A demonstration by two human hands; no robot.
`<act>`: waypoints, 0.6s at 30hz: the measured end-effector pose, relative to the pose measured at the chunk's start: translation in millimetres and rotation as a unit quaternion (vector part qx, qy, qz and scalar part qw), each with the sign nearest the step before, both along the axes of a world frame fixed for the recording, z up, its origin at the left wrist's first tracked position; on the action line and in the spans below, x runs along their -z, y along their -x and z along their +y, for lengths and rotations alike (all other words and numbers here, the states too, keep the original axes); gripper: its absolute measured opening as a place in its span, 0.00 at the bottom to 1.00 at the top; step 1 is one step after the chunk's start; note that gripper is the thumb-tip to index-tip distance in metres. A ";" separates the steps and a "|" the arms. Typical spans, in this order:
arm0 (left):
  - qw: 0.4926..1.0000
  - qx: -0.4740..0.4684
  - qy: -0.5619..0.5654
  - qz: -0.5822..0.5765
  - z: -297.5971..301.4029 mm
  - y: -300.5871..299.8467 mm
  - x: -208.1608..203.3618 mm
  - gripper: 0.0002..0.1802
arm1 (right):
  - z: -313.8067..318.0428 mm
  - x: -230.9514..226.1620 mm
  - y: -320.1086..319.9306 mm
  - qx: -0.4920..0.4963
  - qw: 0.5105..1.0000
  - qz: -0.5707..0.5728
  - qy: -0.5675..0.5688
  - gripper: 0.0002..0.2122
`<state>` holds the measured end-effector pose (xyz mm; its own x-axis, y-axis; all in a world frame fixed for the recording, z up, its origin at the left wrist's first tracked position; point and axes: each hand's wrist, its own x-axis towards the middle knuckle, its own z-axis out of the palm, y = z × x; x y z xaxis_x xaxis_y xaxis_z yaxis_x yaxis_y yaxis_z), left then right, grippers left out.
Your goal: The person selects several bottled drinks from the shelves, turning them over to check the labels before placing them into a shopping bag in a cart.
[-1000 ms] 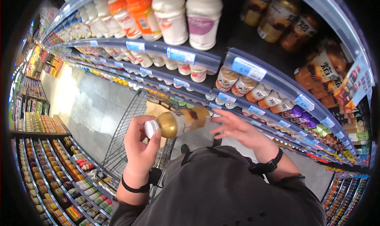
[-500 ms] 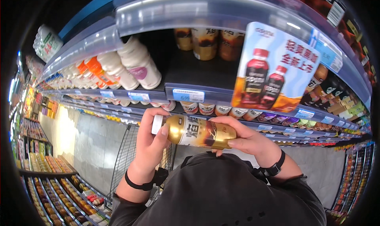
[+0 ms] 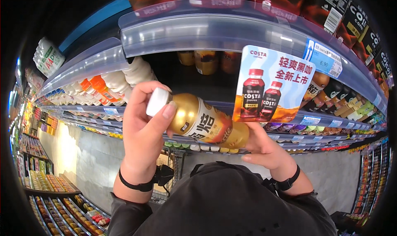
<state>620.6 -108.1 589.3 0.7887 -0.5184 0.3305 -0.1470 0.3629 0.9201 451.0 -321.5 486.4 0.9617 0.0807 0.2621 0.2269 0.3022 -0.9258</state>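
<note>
A gold plastic bottle (image 3: 215, 126) with a white cap (image 3: 157, 102) and a brown-and-cream label lies tilted in front of me, cap end up to the left. My left hand (image 3: 144, 120) is closed round its neck and shoulder, with the thumb by the cap. At the bottle's base is my right hand (image 3: 264, 147), its fingers against the bottom end and partly hidden behind it. The right thumb stands off the bottle. Similar bottles (image 3: 206, 62) stand deep in the dark shelf bay beyond.
A clear plastic shelf front (image 3: 186, 33) arches across the bay. A blue-and-white advertising card (image 3: 275, 85) hangs at its right. White bottles (image 3: 115, 85) line the shelf to the left. Below is a wire shopping cart (image 3: 171, 165). Stocked racks (image 3: 62, 203) stand lower left.
The bottle has moved up toward the shelf and tipped, its cap end rising. My left hand has risen with it. The right thumb has come off the bottle's side.
</note>
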 end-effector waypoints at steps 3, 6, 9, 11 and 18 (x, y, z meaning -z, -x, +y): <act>0.986 -0.059 0.007 -0.153 6.0 -10.2 4.7 0.21 | -18.2 7.0 15.4 -0.020 0.999 0.018 -0.039 0.34; 0.948 -0.109 0.015 -0.300 9.1 -20.7 13.9 0.26 | -33.1 18.4 39.5 -0.010 0.998 0.063 0.002 0.33; 0.858 -0.128 -0.014 -0.497 0.8 -33.3 12.3 0.31 | -27.6 30.8 60.3 0.055 0.994 0.075 -0.049 0.32; 0.871 -0.119 -0.027 -0.476 -7.4 -36.9 10.8 0.31 | -23.9 35.0 68.4 0.062 0.993 0.081 -0.063 0.32; 0.968 -0.036 -0.013 -0.246 -38.4 -30.5 10.4 0.22 | -14.6 45.4 98.9 0.119 0.982 0.099 -0.104 0.30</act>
<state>651.1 -146.5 578.8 0.5728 -0.4818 0.6632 -0.5942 0.3133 0.7408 352.1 -336.1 440.9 0.9806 -0.1885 0.0540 0.1350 0.4496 -0.8830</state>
